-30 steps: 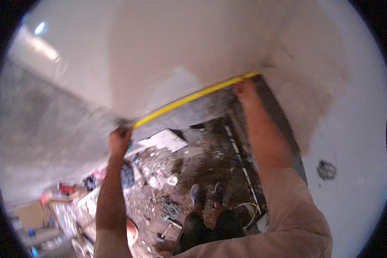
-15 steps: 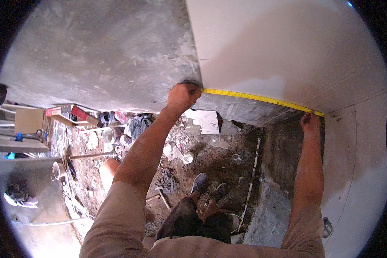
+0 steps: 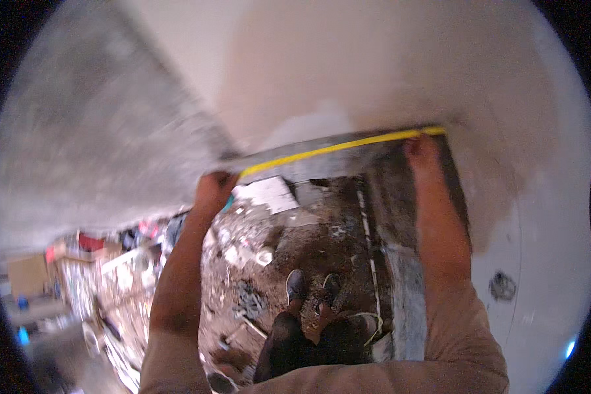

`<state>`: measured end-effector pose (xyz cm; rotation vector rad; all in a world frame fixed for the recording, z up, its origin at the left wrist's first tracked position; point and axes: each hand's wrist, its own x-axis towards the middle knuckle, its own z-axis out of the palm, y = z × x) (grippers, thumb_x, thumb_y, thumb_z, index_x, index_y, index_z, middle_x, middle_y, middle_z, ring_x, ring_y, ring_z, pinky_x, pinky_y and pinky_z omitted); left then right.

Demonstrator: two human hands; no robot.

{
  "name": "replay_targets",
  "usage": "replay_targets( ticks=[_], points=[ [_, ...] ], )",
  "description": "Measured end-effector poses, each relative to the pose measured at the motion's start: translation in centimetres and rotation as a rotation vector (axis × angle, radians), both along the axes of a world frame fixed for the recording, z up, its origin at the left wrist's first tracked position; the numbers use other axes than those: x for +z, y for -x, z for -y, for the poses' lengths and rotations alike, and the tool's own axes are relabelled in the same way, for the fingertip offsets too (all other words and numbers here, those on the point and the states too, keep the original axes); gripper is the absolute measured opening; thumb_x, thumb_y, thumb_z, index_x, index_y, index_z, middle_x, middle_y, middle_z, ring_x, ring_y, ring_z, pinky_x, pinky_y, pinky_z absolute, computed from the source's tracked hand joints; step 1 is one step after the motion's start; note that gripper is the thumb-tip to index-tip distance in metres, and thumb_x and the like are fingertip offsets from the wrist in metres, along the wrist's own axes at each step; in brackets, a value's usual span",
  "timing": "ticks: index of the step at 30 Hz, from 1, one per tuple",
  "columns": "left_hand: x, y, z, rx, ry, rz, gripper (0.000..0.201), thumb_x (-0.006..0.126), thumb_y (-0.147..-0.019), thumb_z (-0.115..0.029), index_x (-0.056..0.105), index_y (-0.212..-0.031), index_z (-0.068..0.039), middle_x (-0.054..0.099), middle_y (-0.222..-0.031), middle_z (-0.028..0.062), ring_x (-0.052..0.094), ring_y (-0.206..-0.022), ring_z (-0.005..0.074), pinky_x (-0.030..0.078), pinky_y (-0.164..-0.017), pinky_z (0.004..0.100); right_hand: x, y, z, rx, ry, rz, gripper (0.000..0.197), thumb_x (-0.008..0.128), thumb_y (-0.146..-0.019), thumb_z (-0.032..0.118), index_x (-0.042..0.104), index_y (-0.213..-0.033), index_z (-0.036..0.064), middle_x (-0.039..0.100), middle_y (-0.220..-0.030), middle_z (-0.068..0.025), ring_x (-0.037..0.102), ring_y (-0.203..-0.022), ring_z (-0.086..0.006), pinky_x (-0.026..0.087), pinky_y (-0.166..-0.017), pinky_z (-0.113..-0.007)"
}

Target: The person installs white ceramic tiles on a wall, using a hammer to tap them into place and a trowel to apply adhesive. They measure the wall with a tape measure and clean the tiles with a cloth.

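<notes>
A yellow tape measure (image 3: 328, 152) is stretched along the lower edge of the pale wall panel (image 3: 289, 72). At its left end my left hand (image 3: 215, 190) is closed on it, beside the grey wall; a dark shape shows at the fingers, blurred. Near the tape's other end, by the corner where the walls meet, my right hand (image 3: 422, 150) pinches the blade from below. Both arms reach forward, and the blade runs nearly straight between the hands.
Bare grey wall (image 3: 79, 118) fills the left. Below lie a torn white sheet (image 3: 269, 194), a hammer-like tool (image 3: 251, 326), and a crumpled grey cloth (image 3: 249, 300) on the dirt floor. A striped rod (image 3: 369, 243) lies beside a concrete ledge (image 3: 407, 295). Clutter and a cardboard box (image 3: 29, 276) lie left.
The view has swung, so the walls and tape now look tilted, with the tape rising to the right. Both hands keep hold of the tape.
</notes>
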<state>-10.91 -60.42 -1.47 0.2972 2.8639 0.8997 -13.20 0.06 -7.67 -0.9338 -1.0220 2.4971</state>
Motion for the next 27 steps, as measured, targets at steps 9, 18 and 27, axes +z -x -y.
replay_targets(
  ticks=[9, 18, 27],
  points=[
    [-13.8, -21.7, 14.5, -0.610, 0.255, 0.129, 0.021, 0.063, -0.094, -0.022, 0.063, -0.087, -0.002, 0.062, -0.074, 0.0153, 0.058, -0.066, 0.0354, 0.048, -0.065, 0.0452, 2.3, -13.8, 15.6, 0.078, -0.360, 0.215, 0.016, 0.057, -0.095, 0.017, 0.064, -0.107, 0.0091, 0.067, -0.089, -0.0113, 0.065, -0.077, -0.0239, 0.055, -0.070, -0.040],
    [-4.1, -29.2, 2.5, 0.058, -0.423, 1.062, 0.034, 0.062, -0.099, -0.039, 0.063, -0.092, -0.006, 0.055, -0.064, -0.0018, 0.052, -0.051, 0.0101, 0.043, -0.047, 0.0277, -9.7, -23.1, 27.4, 0.308, -0.454, 0.751, 0.019, 0.060, -0.090, 0.020, 0.071, -0.086, 0.0046, 0.070, -0.078, -0.0143, 0.068, -0.075, -0.0299, 0.055, -0.073, -0.045],
    [-3.0, -26.7, -4.2, -0.109, -0.355, 1.137, 0.039, 0.057, -0.103, -0.042, 0.063, -0.103, -0.004, 0.055, -0.062, 0.0015, 0.053, -0.052, 0.0115, 0.043, -0.050, 0.0281, -0.6, -38.8, 27.6, 0.502, -0.857, 0.281, 0.041, 0.064, -0.092, 0.040, 0.069, -0.074, 0.0030, 0.065, -0.066, -0.0138, 0.063, -0.059, -0.0272, 0.052, -0.062, -0.044]
  ],
)
